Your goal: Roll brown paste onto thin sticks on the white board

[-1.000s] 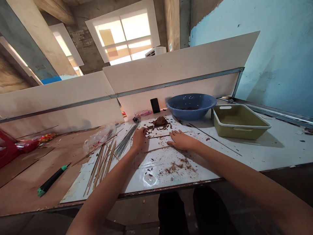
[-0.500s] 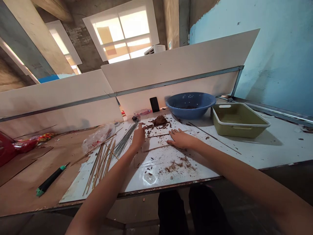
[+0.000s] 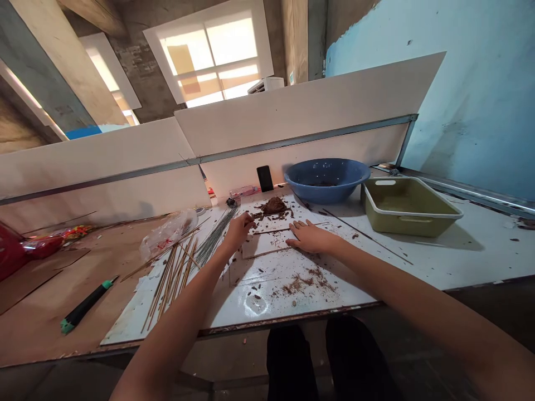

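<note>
My right hand (image 3: 311, 236) lies flat with its fingers spread, over a thin brown stick (image 3: 271, 230) on the white board (image 3: 246, 278). Left of it, my left hand (image 3: 240, 229) has its fingers bent and brought together at the edge of some dark crumbs; whatever they hold is too small to make out. Just beyond both hands sits a lump of dark brown, clay-like material (image 3: 275, 205) with broken bits around it. A second thin stick (image 3: 267, 254) lies nearer to me, parallel to the first.
A bundle of thin wires (image 3: 215, 236), several bamboo sticks (image 3: 173, 278) and a plastic bag (image 3: 167, 234) lie to the left, with a green-and-black tool (image 3: 87, 306) farther out. A blue basin (image 3: 326, 192) and an olive tub (image 3: 412, 220) stand right. A phone (image 3: 264, 179) leans behind.
My left hand has turned and drawn its fingers together, its fingertips shifting slightly right toward the crumbs. My right hand stays flat in the same place.
</note>
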Available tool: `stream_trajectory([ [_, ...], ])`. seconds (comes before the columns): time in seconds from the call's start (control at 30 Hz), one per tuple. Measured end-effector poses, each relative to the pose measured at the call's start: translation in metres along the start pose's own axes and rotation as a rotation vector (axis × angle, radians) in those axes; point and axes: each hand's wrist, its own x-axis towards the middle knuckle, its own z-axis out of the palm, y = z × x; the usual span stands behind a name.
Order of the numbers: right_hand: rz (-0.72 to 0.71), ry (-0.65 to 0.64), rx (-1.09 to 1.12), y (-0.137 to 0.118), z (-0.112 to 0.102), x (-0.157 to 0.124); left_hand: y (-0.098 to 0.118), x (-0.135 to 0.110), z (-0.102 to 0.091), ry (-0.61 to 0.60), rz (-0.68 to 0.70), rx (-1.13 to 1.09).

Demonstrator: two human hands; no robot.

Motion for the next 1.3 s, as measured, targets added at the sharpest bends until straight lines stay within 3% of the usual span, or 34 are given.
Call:
stream_trajectory([
  [0.23, 0.030, -0.034, -0.021, -0.003, -0.002, -0.001, -0.001, 0.002, 0.002, -0.161, 0.195, 0.188],
  [0.57, 0.017, -0.061, 0.031, 0.000, -0.006, -0.002, 0.012, -0.005, -0.006, -0.221, 0.151, 0.432],
  [0.83, 0.025, -0.050, 0.031, 0.000, -0.004, -0.001, 0.028, -0.017, -0.005, -0.310, 0.239, 0.665],
  [1.1, 0.039, -0.037, 0.044, 0.000, 0.001, 0.002, 0.031, -0.026, -0.004, -0.401, 0.089, 0.731],
  [1.3, 0.046, -0.026, 0.058, 0.001, 0.003, 0.004, 0.039, -0.028, -0.005, -0.449, 0.055, 0.799],
])
